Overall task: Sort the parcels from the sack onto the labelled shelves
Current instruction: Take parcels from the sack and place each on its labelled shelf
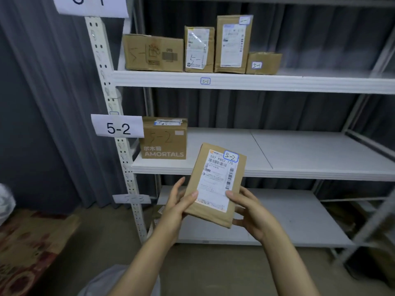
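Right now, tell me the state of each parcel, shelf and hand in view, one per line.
Held parcel: labelled 5-2, in the air before the rack, not yet shelved.
Left hand: grips the parcel's left edge.
Right hand: grips its right edge.
5-2 shelf: holds one box.
AMORTALS box: upright at that shelf's left end, marked 5-2.
5-1 shelf: holds four boxes side by side.

One wide head-worn view, facing forward and down at the rack (pixel 299 173).
You look from close in front of it, nearer its left post (pixel 100 56); your left hand (pixel 177 207) and right hand (pixel 254 212) hold the parcel (pixel 213 184) near centre, the top shelf (pixel 256 83) runs across the far side, and the floor (pixel 106 242) lies near left.
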